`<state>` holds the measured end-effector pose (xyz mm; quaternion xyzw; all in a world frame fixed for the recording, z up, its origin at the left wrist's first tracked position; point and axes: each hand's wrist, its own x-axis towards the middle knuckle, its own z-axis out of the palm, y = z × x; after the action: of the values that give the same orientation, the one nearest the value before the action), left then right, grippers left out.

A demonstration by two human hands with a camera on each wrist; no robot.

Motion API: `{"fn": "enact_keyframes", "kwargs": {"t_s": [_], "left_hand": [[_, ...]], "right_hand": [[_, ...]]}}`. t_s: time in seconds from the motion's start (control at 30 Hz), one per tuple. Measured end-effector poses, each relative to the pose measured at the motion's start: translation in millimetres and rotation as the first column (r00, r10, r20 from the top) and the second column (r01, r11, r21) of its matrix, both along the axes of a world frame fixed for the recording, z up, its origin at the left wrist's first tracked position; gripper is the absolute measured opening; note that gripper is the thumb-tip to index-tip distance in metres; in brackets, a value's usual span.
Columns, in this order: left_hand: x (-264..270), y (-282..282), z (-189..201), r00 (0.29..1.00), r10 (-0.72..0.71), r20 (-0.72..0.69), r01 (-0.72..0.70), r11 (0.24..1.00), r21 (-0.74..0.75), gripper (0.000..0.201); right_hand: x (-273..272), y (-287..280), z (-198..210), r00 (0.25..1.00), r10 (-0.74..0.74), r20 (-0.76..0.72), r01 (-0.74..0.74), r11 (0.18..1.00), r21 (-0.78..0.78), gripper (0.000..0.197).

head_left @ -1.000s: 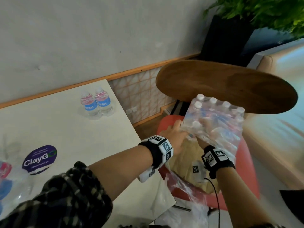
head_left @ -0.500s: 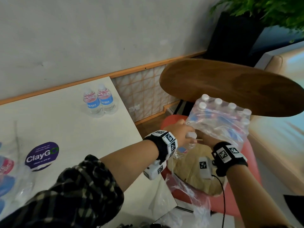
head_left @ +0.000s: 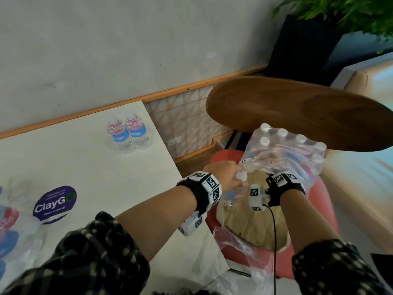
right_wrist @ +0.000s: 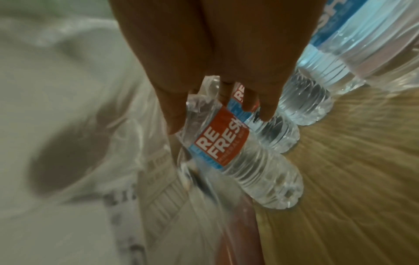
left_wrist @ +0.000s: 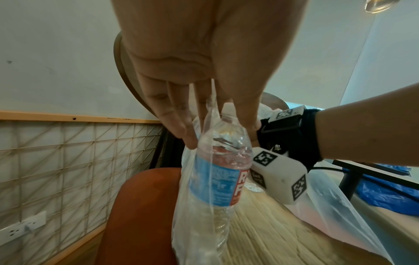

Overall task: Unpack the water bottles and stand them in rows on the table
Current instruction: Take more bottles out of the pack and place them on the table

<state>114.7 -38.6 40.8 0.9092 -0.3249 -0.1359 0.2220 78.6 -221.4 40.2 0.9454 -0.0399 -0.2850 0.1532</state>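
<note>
My left hand (head_left: 231, 177) grips one water bottle (head_left: 234, 194) by its neck, just below the white cap, and holds it above the chair seat. In the left wrist view my fingers (left_wrist: 179, 122) curl round that bottle (left_wrist: 222, 170), and clear film trails over it. The shrink-wrapped pack of bottles (head_left: 285, 145) leans on the chair. My right hand (head_left: 274, 165) is inside its torn wrap. Its fingers (right_wrist: 267, 107) pinch crumpled film against a labelled bottle (right_wrist: 229, 148). Two bottles (head_left: 127, 135) stand side by side at the far edge of the white table (head_left: 74, 167).
The pack rests on a red chair (head_left: 319, 201) with a woven cushion (head_left: 251, 220), right of the table. A round brown tabletop (head_left: 297, 109) overhangs behind it. Torn film (head_left: 244, 248) hangs off the seat front. More wrapped plastic (head_left: 12, 231) lies at the table's left beside a purple sticker (head_left: 54, 204).
My left hand reached into the pack, took a bottle by the neck and drew it out to the left. The right hand has stayed in the wrap, holding the pack.
</note>
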Motion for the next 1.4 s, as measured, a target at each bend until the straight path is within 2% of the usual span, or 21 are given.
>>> {"fn": "enact_keyframes", "kwargs": {"t_s": [0.1,0.2,0.27,0.33,0.4,0.43,0.47,0.5,0.57,0.6,0.67,0.73,0.8,0.9,0.97,1.07,1.13,1.2,1.23,1.33,1.4], "left_hand": [[-1.6,-0.6,-0.5,1.0,-0.004,0.009,0.004,1.0,-0.006,0.04],[-1.3,1.8,-2.1,1.0,0.008,-0.012,-0.008,1.0,-0.012,0.04],[-2.4,4.7,-4.1,1.0,0.014,-0.02,-0.015,1.0,-0.019,0.038],[-4.5,6.9,-7.1,1.0,0.009,-0.026,-0.01,1.0,-0.025,0.036],[-8.9,8.8,-9.6,0.999,0.008,-0.032,-0.01,0.999,-0.043,0.036],[-11.6,10.5,-10.8,1.0,0.01,-0.022,-0.011,0.998,-0.056,0.038],[-14.6,12.8,-11.9,1.0,0.009,0.003,-0.009,0.998,-0.068,0.04],[-17.9,15.9,-12.7,0.999,0.003,0.043,0.001,0.997,-0.083,0.042],[-26.0,25.0,-12.0,0.992,-0.02,0.124,0.036,0.992,-0.124,0.043],[-29.8,30.2,-11.3,0.987,-0.033,0.16,0.055,0.989,-0.14,0.044],[-38.0,42.4,-11.1,0.971,-0.038,0.234,0.08,0.982,-0.172,0.047],[-45.1,56.0,-10.0,0.959,0.005,0.282,0.065,0.969,-0.238,0.048],[-53.7,73.5,-3.1,0.96,0.064,0.271,0.025,0.95,-0.311,0.047],[-65.3,110.0,19.2,0.977,0.112,0.184,-0.042,0.938,-0.345,0.057],[-69.5,141.6,37.1,0.987,0.142,0.075,-0.114,0.949,-0.295,0.069],[-70.3,195.5,53.6,0.982,0.189,-0.007,-0.189,0.98,-0.068,0.06],[-69.6,232.8,55.3,0.977,0.213,0.004,-0.212,0.975,0.068,0.05],[-71.4,269.4,48.7,0.971,0.236,-0.023,-0.23,0.962,0.147,0.046],[-73.4,286.4,43.8,0.968,0.25,-0.035,-0.24,0.953,0.186,0.048],[-80.5,331.1,32.6,0.961,0.276,-0.028,-0.253,0.913,0.32,0.052],[-80.5,356.6,21.2,0.957,0.287,-0.039,-0.251,0.888,0.385,0.048]], "right_hand": [[-3.5,-3.4,-2.1,1.0,0.013,-0.005,-0.013,1.0,-0.022,0.07],[-15.0,-2.5,-13.0,0.998,-0.015,0.061,0.014,1.0,0.027,0.081],[-27.0,-0.2,-25.2,0.991,-0.091,0.1,0.081,0.992,0.093,0.089],[-41.6,1.3,-34.6,0.951,-0.271,0.147,0.224,0.936,0.271,0.097],[-50.2,9.2,-39.4,0.846,-0.522,0.106,0.398,0.753,0.524,0.098],[-50.7,14.3,-41.0,0.778,-0.627,0.051,0.472,0.635,0.612,0.089],[-51.2,19.5,-39.5,0.745,-0.664,0.056,0.501,0.614,0.61,0.074],[-48.5,23.3,-41.9,0.632,-0.774,0.025,0.569,0.486,0.663,0.067],[-51.5,34.7,-42.9,0.433,-0.894,-0.111,0.566,0.174,0.806,0.068],[-53.7,38.5,-45.2,0.405,-0.901,-0.153,0.536,0.098,0.838,0.069],[-59.2,45.4,-52.0,0.41,-0.895,-0.176,0.452,0.032,0.891,0.077],[-68.5,52.7,-52.0,0.316,-0.933,-0.172,0.343,-0.057,0.938,0.064],[-82.7,62.1,-50.4,0.294,-0.953,-0.069,0.249,0.007,0.968,0.049],[-108.9,89.6,-42.1,0.325,-0.944,0.054,0.112,0.096,0.989,0.032],[-122.1,99.5,-50.0,0.402,-0.906,0.135,0.093,0.187,0.978,0.039],[-136.2,151.3,-26.7,0.439,-0.894,0.088,-0.034,0.081,0.996,0.031],[-143.6,192.6,-11.5,0.514,-0.853,0.095,-0.087,0.059,0.994,0.04],[-146.3,227.9,-12.9,0.616,-0.779,0.116,-0.088,0.078,0.993,0.054],[-146.5,247.1,-15.9,0.662,-0.738,0.128,-0.085,0.096,0.992,0.053],[-142.6,305.2,-29.5,0.793,-0.591,0.146,-0.075,0.143,0.987,0.02],[-141.4,345.5,-36.9,0.875,-0.464,0.136,-0.055,0.184,0.981,0.02]]}}
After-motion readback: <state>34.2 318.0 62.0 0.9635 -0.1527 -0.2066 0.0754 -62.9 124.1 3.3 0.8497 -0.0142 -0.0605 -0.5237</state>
